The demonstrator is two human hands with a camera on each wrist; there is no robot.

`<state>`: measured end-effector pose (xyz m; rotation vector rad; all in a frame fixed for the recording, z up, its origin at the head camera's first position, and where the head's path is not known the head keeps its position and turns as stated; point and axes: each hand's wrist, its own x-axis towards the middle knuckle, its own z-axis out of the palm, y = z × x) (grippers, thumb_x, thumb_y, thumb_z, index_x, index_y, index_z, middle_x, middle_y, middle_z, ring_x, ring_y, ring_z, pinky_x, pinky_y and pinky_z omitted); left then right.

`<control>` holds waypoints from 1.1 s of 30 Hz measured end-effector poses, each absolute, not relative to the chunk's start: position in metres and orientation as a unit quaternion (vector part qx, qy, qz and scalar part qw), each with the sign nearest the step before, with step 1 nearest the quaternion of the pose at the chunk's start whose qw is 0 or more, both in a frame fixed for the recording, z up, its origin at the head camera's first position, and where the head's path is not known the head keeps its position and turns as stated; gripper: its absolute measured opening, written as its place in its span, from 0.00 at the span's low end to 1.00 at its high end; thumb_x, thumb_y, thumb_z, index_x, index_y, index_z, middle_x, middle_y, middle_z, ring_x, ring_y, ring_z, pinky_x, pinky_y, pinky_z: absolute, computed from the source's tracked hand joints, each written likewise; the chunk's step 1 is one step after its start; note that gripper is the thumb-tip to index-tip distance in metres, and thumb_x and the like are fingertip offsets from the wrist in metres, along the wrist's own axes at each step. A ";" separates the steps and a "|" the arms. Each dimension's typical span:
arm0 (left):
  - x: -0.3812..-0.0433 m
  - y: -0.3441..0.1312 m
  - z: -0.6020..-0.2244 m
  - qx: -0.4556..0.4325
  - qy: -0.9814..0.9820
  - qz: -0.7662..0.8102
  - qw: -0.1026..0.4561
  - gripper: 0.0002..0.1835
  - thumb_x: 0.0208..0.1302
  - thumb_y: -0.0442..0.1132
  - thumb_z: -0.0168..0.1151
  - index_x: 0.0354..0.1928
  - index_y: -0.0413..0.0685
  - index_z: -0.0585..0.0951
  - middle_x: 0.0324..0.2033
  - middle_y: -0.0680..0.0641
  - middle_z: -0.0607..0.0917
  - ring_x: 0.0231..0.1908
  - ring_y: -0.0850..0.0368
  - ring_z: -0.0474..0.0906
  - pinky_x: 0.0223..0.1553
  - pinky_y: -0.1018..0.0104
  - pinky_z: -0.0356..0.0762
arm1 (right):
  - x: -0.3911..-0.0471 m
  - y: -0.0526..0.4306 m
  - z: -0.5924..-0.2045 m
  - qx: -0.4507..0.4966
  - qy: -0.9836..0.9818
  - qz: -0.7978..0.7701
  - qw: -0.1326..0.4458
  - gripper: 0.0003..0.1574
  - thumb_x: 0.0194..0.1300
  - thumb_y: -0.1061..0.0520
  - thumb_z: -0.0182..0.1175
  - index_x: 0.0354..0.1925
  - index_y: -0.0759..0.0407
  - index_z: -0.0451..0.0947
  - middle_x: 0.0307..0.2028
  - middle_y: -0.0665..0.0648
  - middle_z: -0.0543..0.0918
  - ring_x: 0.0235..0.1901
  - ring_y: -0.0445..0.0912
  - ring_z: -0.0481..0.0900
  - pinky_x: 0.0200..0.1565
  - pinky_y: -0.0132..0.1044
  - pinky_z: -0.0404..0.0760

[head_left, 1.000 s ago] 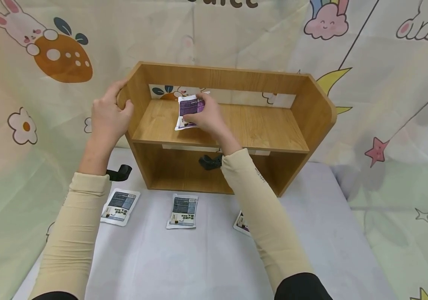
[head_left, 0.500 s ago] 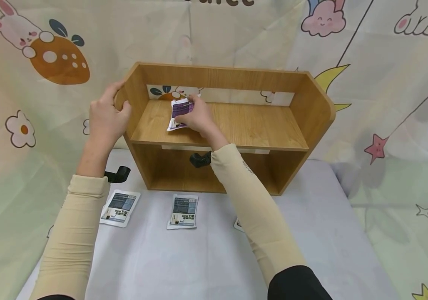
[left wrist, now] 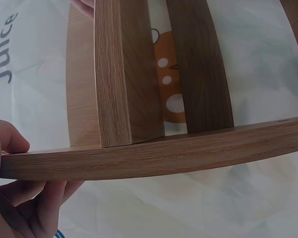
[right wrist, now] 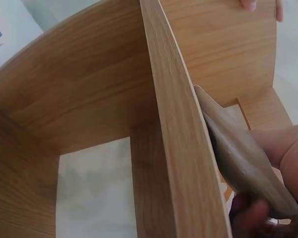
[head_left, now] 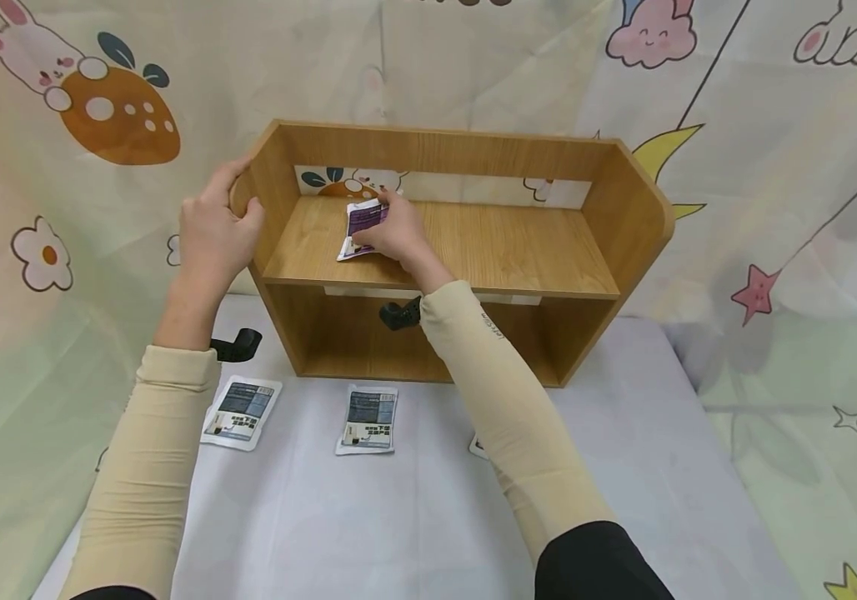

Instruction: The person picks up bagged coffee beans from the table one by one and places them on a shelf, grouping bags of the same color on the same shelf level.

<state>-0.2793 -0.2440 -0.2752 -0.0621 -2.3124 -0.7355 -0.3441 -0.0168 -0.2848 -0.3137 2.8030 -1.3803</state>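
And the right hand is in over the upper board of the wooden shelf unit, thumb and fingers pinching the purple packet by its right side. The packet tilts back with its printed face to the front, toward the left end of that tier; whether its bottom edge touches the wood, I cannot tell.

Over on the other side, the left hand has a firm grip on the left side panel — the left wrist view shows the thumb on one face, curled fingers on the other.

Down on the white tabletop, just in front of the unit, a blue-printed left packet lies at a slant beside the left sleeve, and a similar middle packet lies nearly straight. A third packet pokes out by one corner — the right sleeve covers the rest. Behind it all hangs a backdrop with cartoon prints.
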 end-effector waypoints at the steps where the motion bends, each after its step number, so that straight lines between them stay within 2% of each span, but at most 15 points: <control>1: -0.280 -0.244 -0.275 -0.025 -0.892 -0.284 0.351 0.26 0.67 0.41 0.50 0.68 0.61 0.71 0.55 0.47 0.81 0.11 0.52 0.68 0.11 0.71 0.59 | -0.345 -0.016 -0.285 -0.099 0.897 -0.430 -0.002 0.54 0.51 0.51 0.75 0.71 0.57 0.61 0.65 0.56 0.70 0.56 0.46 0.69 0.57 0.33 0.68; 10: -0.281 -0.245 -0.276 -0.027 -0.887 -0.286 0.361 0.25 0.67 0.41 0.51 0.67 0.60 0.72 0.51 0.44 0.83 0.09 0.52 0.65 0.11 0.71 0.57 | -0.347 -0.013 -0.283 -0.105 0.943 -0.316 -0.015 0.54 0.49 0.36 0.73 0.69 0.53 0.66 0.59 0.52 0.75 0.53 0.46 0.72 0.52 0.38 0.69; 14: -0.281 -0.247 -0.277 -0.024 -0.886 -0.287 0.364 0.25 0.67 0.42 0.51 0.67 0.61 0.73 0.52 0.46 0.83 0.08 0.58 0.63 0.11 0.71 0.57 | -0.347 -0.016 -0.286 -0.100 0.955 -0.278 -0.032 0.53 0.48 0.30 0.71 0.67 0.50 0.69 0.54 0.51 0.78 0.48 0.45 0.74 0.45 0.38 0.71; 18: -0.280 -0.246 -0.278 -0.028 -0.887 -0.283 0.365 0.25 0.67 0.41 0.52 0.67 0.60 0.73 0.53 0.47 0.82 0.07 0.67 0.58 0.11 0.72 0.56 | -0.346 -0.016 -0.289 -0.095 0.958 -0.265 -0.049 0.53 0.47 0.28 0.70 0.66 0.47 0.70 0.52 0.52 0.77 0.46 0.44 0.72 0.42 0.39 0.72; 23: -0.267 -0.236 -0.271 -0.033 -0.882 -0.290 0.370 0.24 0.67 0.36 0.54 0.65 0.52 0.74 0.52 0.41 0.83 0.06 0.75 0.51 0.12 0.73 0.54 | -0.342 -0.015 -0.293 -0.091 0.955 -0.276 -0.063 0.51 0.48 0.27 0.67 0.66 0.47 0.71 0.49 0.54 0.73 0.44 0.46 0.69 0.39 0.39 0.70; 29: -0.248 -0.221 -0.256 -0.033 -0.881 -0.296 0.367 0.23 0.66 0.33 0.53 0.64 0.46 0.74 0.51 0.38 0.83 0.05 0.67 0.54 0.13 0.76 0.52 | -0.337 -0.010 -0.293 -0.077 0.944 -0.310 -0.084 0.45 0.55 0.30 0.65 0.65 0.49 0.73 0.52 0.56 0.72 0.46 0.46 0.69 0.40 0.39 0.72; 33: -0.252 -0.223 -0.258 -0.029 -0.882 -0.298 0.364 0.24 0.66 0.34 0.52 0.65 0.48 0.74 0.50 0.37 0.83 0.05 0.69 0.53 0.12 0.75 0.53 | -0.330 0.000 -0.291 -0.105 0.933 -0.327 -0.109 0.40 0.57 0.34 0.65 0.61 0.53 0.76 0.52 0.56 0.75 0.48 0.46 0.70 0.44 0.39 0.73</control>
